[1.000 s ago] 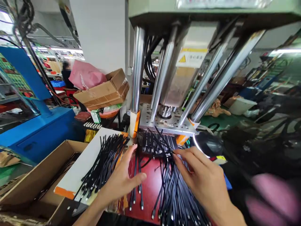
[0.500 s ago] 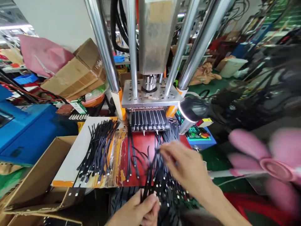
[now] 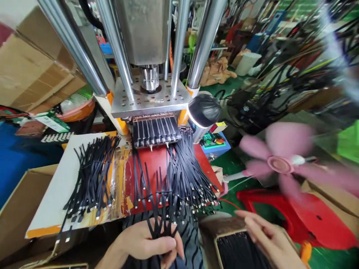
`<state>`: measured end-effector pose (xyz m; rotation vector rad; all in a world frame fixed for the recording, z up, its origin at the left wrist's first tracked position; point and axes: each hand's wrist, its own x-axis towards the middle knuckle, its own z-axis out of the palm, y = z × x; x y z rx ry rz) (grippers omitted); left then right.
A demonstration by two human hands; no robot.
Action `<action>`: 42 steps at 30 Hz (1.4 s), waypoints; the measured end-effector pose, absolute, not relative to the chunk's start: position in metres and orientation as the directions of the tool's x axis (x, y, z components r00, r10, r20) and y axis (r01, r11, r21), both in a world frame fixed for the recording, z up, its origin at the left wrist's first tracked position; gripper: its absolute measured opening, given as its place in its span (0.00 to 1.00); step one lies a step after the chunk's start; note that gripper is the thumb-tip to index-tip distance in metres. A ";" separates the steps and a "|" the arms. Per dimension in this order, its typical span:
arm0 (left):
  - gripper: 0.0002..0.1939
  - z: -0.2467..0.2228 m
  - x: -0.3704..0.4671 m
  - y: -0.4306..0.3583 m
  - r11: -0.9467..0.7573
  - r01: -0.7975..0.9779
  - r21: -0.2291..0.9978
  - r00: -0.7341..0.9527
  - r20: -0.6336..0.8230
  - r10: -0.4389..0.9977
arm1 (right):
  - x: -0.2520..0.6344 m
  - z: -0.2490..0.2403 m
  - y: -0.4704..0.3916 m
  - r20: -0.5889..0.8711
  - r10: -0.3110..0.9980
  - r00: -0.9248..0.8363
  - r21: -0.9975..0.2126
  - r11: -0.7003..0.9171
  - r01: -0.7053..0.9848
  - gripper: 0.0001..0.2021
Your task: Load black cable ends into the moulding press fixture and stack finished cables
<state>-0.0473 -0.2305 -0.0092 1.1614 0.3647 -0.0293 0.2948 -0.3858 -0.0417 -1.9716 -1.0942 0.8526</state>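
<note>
My left hand (image 3: 143, 243), low in the middle of the view, grips a small bunch of flat black cables (image 3: 153, 205) whose ends fan upward between thumb and fingers. To the right, my right hand (image 3: 269, 239) has its fingers stretched out with nothing seen in them. It hovers above the edge of a cardboard box (image 3: 217, 248) packed with black strands (image 3: 238, 246). A larger heap of black cables with metal plugs (image 3: 193, 179) spreads across the red board (image 3: 157, 160). More cables (image 3: 94, 172) lie on the white board (image 3: 53, 194) at left.
A press with steel columns and a metal plate (image 3: 120, 106) stands behind the boards, with a ribbed black block (image 3: 157, 130) beneath. A black lamp (image 3: 206, 110), a blue control box (image 3: 221, 149), a spinning pink fan (image 3: 280, 164) and a red stool (image 3: 316, 216) occupy the right side.
My right hand has moved away from the cables, right and down to the box. My left hand still holds its bunch. The view has swung right and down.
</note>
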 end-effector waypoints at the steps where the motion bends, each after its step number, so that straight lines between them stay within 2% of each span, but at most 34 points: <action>1: 0.32 -0.002 -0.048 -0.227 0.346 0.230 0.910 0.951 -0.286 0.118 | 0.277 -0.038 -0.383 -0.312 0.925 0.217 -0.883 -0.367 0.293 0.26; 3: 0.32 0.010 -0.053 -0.221 0.210 0.231 0.950 0.969 -0.245 0.043 | 0.235 -0.031 -0.364 -0.374 0.911 -0.173 -0.928 -0.367 0.069 0.38; 6: 0.29 0.016 -0.070 -0.213 0.130 0.195 0.972 0.980 -0.197 0.006 | 0.164 -0.028 -0.314 -0.363 0.847 -0.388 -0.866 -0.461 -0.195 0.45; 9: 0.28 0.009 -0.096 -0.207 0.255 0.224 0.941 0.973 -0.229 -0.011 | 0.107 -0.031 -0.265 -0.293 0.797 -0.528 -0.755 -0.532 -0.383 0.41; 11: 0.30 0.001 -0.117 -0.204 0.354 0.204 0.913 0.976 -0.216 -0.005 | 0.082 -0.033 -0.237 -0.286 0.754 -0.592 -0.716 -0.578 -0.391 0.34; 13: 0.33 -0.006 -0.138 -0.204 0.408 0.134 0.903 0.979 -0.184 0.086 | 0.063 -0.032 -0.211 -0.303 0.692 -0.655 -0.721 -0.616 -0.317 0.29; 16: 0.31 -0.013 -0.168 -0.208 0.423 0.043 0.905 0.895 -0.224 0.387 | 0.036 -0.025 -0.174 -0.284 0.614 -0.736 -0.800 -0.575 -0.170 0.28; 19: 0.24 -0.019 -0.194 -0.217 0.388 -0.080 0.918 0.603 -0.265 0.752 | 0.004 -0.014 -0.132 -0.219 0.683 -0.697 -0.936 -0.348 -0.046 0.29; 21: 0.25 -0.025 -0.207 -0.222 0.321 -0.166 0.932 0.330 -0.254 0.909 | -0.022 -0.008 -0.099 -0.165 0.745 -0.647 -0.981 -0.192 0.029 0.31; 24: 0.32 -0.032 -0.218 -0.229 0.233 -0.177 0.956 -0.039 -0.243 0.969 | -0.051 -0.004 -0.046 -0.132 0.800 -0.586 -0.988 -0.057 0.144 0.30; 26: 0.36 -0.033 -0.220 -0.236 0.215 -0.109 0.971 -0.184 -0.232 0.955 | -0.051 -0.005 -0.025 -0.126 0.851 -0.510 -0.964 0.016 0.264 0.26; 29: 0.36 -0.027 -0.217 -0.252 0.241 0.150 0.959 -0.296 -0.189 0.937 | -0.010 -0.018 -0.042 -0.091 0.930 -0.356 -0.881 0.091 0.464 0.20; 31: 0.30 -0.020 -0.212 -0.262 0.241 0.374 0.895 -0.334 -0.112 0.936 | 0.032 -0.037 -0.087 -0.069 0.957 -0.283 -0.794 0.119 0.596 0.18; 33: 0.23 -0.010 -0.205 -0.265 0.204 0.513 0.834 -0.287 -0.057 0.956 | 0.065 -0.059 -0.143 -0.011 0.961 -0.276 -0.512 0.232 0.827 0.15; 34: 0.19 -0.005 -0.199 -0.263 0.169 0.531 0.830 -0.219 -0.058 0.974 | 0.076 -0.069 -0.170 -0.018 0.958 -0.287 -0.415 0.254 0.874 0.12; 36: 0.16 0.003 -0.184 -0.255 0.100 0.498 0.861 -0.008 -0.111 0.994 | 0.083 -0.084 -0.209 -0.036 0.965 -0.261 -0.315 0.237 0.919 0.10; 39: 0.16 0.001 -0.152 -0.242 0.082 0.403 0.912 0.302 -0.217 0.928 | 0.083 -0.086 -0.234 -0.017 0.979 -0.202 -0.356 0.183 0.917 0.10; 42: 0.29 -0.019 -0.116 -0.237 0.309 0.173 0.935 0.446 -0.354 0.822 | 0.097 -0.069 -0.246 -0.107 0.957 -0.269 -0.560 0.166 0.812 0.11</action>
